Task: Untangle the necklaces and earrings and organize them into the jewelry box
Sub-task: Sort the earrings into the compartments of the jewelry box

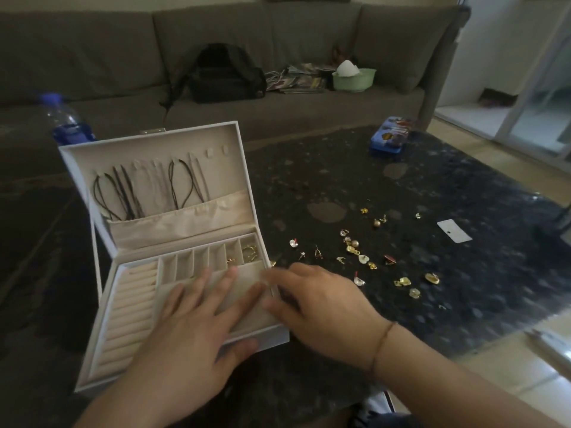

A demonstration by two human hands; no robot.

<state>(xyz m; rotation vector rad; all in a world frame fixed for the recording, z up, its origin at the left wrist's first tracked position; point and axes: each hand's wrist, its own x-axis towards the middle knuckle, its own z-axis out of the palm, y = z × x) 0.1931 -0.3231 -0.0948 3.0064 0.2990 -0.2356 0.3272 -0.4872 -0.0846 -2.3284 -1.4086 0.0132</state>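
Our left hand (197, 322) lies flat with straight fingers over the large front compartment of the jewelry box (102, 359), holding nothing, apparently steadying the box. Our right hand (312, 301) sits just beside it at the box's right edge, fingers bent toward the rim; motion blur hides the fingertips, so we cannot tell whether it pinches an earring or is empty. Beyond the left fingertips, the small compartments hold a few gold pieces (248, 253) at the far right end. Further out, in the raised lid (148, 156), the necklaces (123, 193) already hang from their hooks into the pocket. To the right of the right hand, the loose earrings (358, 253) lie scattered on the dark tabletop (463, 186), well apart from the box. We judge the risks here to be a sweeping wrist scattering small studs off the tabletop, pairs getting split between compartments, and leaning on the box tipping its lid.
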